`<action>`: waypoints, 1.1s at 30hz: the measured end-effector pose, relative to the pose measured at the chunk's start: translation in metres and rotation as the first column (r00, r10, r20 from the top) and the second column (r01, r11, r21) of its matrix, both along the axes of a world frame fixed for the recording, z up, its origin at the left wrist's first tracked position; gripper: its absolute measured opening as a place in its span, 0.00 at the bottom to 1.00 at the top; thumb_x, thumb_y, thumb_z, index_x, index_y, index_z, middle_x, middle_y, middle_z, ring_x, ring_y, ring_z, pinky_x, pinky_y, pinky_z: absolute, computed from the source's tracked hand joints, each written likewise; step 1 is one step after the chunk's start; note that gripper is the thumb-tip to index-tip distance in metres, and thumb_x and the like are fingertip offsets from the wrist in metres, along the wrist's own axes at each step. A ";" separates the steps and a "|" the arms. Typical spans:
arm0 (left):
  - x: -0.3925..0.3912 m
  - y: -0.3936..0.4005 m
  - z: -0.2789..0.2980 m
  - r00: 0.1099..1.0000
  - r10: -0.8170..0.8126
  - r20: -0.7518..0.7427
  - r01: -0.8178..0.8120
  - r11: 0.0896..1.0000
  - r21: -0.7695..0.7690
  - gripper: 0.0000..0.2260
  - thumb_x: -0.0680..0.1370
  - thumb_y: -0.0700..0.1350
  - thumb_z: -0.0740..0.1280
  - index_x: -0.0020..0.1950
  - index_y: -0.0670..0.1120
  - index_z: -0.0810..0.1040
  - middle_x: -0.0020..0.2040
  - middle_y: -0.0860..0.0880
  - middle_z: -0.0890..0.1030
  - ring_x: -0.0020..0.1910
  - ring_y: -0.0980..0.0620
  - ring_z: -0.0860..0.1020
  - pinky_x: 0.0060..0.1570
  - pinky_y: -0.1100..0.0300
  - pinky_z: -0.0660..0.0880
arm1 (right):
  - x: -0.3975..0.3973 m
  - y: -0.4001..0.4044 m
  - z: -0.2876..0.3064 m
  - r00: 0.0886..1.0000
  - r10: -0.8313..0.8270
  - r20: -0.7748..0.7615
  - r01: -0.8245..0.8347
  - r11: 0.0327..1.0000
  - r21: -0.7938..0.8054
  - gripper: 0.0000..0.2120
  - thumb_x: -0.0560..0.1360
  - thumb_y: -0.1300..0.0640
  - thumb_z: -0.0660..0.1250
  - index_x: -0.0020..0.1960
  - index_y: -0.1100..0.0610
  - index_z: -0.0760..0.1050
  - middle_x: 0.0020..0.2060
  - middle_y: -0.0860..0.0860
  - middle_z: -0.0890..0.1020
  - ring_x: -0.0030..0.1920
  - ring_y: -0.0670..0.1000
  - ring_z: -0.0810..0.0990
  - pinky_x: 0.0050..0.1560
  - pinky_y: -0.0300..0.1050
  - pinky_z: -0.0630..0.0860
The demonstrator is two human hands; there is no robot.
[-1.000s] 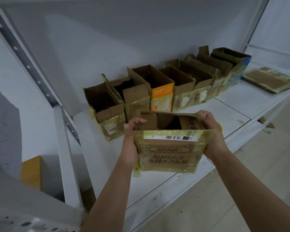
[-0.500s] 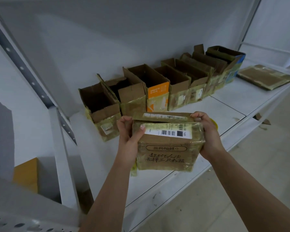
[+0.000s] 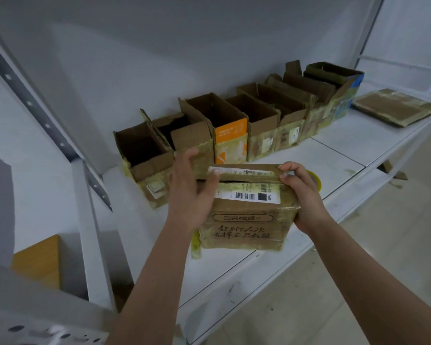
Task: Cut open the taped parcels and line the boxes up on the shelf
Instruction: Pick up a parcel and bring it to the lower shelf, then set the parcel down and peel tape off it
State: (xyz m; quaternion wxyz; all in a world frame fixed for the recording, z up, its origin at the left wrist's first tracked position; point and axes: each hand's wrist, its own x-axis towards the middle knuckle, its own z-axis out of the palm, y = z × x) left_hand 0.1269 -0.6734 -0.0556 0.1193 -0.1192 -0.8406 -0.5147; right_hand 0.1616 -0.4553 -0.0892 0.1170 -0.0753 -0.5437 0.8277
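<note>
A taped cardboard box (image 3: 244,220) with a barcode label and handwritten characters sits at the front of the white shelf (image 3: 334,155). Its top flaps lie nearly flat with a dark slit between them. My left hand (image 3: 192,192) presses on the left end of the flaps, fingers spread, thumb on the label. My right hand (image 3: 301,192) grips the box's right end, fingers curled over the top edge. Behind it stands a row of several opened boxes (image 3: 234,125) along the wall.
A flattened taped parcel (image 3: 396,107) lies on the shelf at the far right. A yellow roll of tape (image 3: 315,181) peeks out behind my right hand. A slanted metal brace (image 3: 35,108) and the shelf upright (image 3: 90,232) stand on the left. Floor lies below right.
The box's flaps, open a second ago, have been folded down nearly flat. The box has come down onto the shelf, and my left hand has shifted onto its top.
</note>
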 end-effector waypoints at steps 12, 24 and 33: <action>-0.012 0.033 0.003 0.960 -0.140 0.244 0.281 0.450 -0.848 0.49 0.61 0.81 0.31 0.77 0.57 0.32 0.78 0.51 0.31 0.76 0.48 0.31 0.72 0.39 0.34 | -0.015 0.053 0.010 0.987 -0.011 0.162 -0.058 0.907 0.416 0.10 0.81 0.57 0.61 0.60 0.50 0.77 0.60 0.55 0.79 0.62 0.53 0.76 0.61 0.45 0.70; -0.008 0.034 0.017 0.963 -0.156 0.218 0.264 0.415 -0.871 0.61 0.58 0.77 0.69 0.79 0.58 0.39 0.79 0.54 0.48 0.78 0.51 0.43 0.74 0.35 0.44 | -0.032 0.099 -0.054 0.906 -0.154 0.394 -0.422 -0.406 0.811 0.29 0.76 0.58 0.62 0.75 0.46 0.60 0.71 0.49 0.71 0.74 0.54 0.63 0.75 0.51 0.50; -0.016 0.061 0.039 0.976 -0.183 0.117 0.195 0.504 -0.841 0.60 0.55 0.78 0.66 0.79 0.59 0.43 0.78 0.52 0.53 0.76 0.49 0.51 0.73 0.33 0.47 | -0.028 0.144 -0.001 0.930 -0.168 0.326 -0.340 -0.059 0.939 0.19 0.77 0.54 0.66 0.67 0.54 0.73 0.63 0.56 0.78 0.64 0.60 0.75 0.59 0.47 0.70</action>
